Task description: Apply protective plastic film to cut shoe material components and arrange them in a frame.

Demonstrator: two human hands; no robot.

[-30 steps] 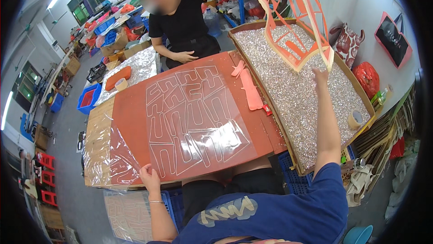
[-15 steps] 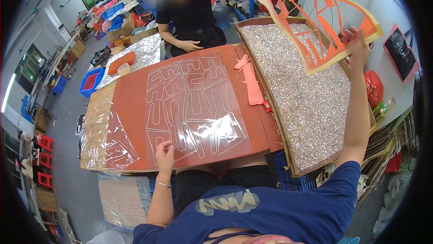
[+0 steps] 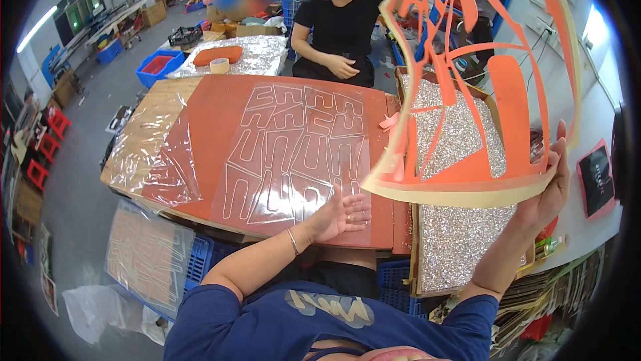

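My right hand (image 3: pixel 546 191) grips the near right corner of a large orange stencil sheet (image 3: pixel 511 114) with cream edging and many cut-outs. The stencil hangs tilted above a shallow tray (image 3: pixel 414 261) of silvery glittering granules (image 3: pixel 461 244). A person in black (image 3: pixel 337 34) stands across the table, one arm raised toward the stencil's far end; that grip is blurred. My left hand (image 3: pixel 339 217) holds nothing, its fingers spread near the stencil's left corner. Beneath it lies a clear plastic sheet (image 3: pixel 284 140) with pale outlined shapes, flat on the red-brown table top (image 3: pixel 207 114).
Loose clear film (image 3: pixel 147 147) covers the table's left end. Behind it are a blue bin (image 3: pixel 160 60), a tape roll (image 3: pixel 219 65) and silvery sheeting (image 3: pixel 257 50). Patterned clear sheets (image 3: pixel 143 247) lie low at left. Stacked boards (image 3: pixel 554 301) stand at right.
The stencil has come lower and nearer to me, my right hand descending with it. My left hand has moved right and spread its fingers. The whole view has shifted.
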